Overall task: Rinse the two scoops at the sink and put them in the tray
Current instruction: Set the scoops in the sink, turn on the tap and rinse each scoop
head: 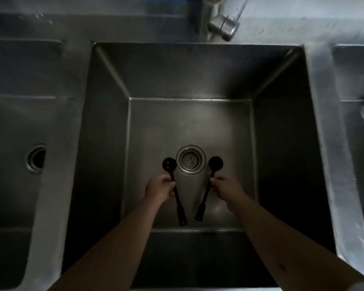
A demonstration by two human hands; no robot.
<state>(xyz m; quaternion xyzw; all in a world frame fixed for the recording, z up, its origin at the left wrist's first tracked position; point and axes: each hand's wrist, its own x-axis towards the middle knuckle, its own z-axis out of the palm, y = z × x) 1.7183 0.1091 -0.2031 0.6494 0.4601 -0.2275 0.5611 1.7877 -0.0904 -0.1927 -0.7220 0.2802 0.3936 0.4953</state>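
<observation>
Landmark: drain point(190, 160), a round metal strainer in the floor of the middle sink point(105, 122), a little nearer than the centre.
Left hand point(160, 187): low in the sink, near-left of the drain; fingers curled round the handle of the left scoop point(174, 189), gripping just below its bowl.
Right hand point(224, 186): near-right of the drain, level with the left hand; fingers pinching the handle of the right scoop point(208, 187) just below its bowl.
Left scoop: black, long-handled; round bowl just left of the drain, open side showing upward; handle slanting toward the near wall and slightly inward, its end free past the hand.
Right scoop: black, same shape; round bowl just right of the drain; handle slanting toward the near wall and inward, so both handles form a V narrowing away from the drain, ends near each other but apart.
Contact with sink floor: cannot tell whether the scoops touch it or hang just above.
Tap point(223, 24): metal, well beyond the drain, above the far rim, slightly to the right; water flow cannot be told.
Left basin point(8, 127): well left of the drain, with a round drain hole of its own.
Right basin point(357, 85): well right of the drain, only its edge in view.
Forearms: bare, reaching from the near edge toward the drain.
</observation>
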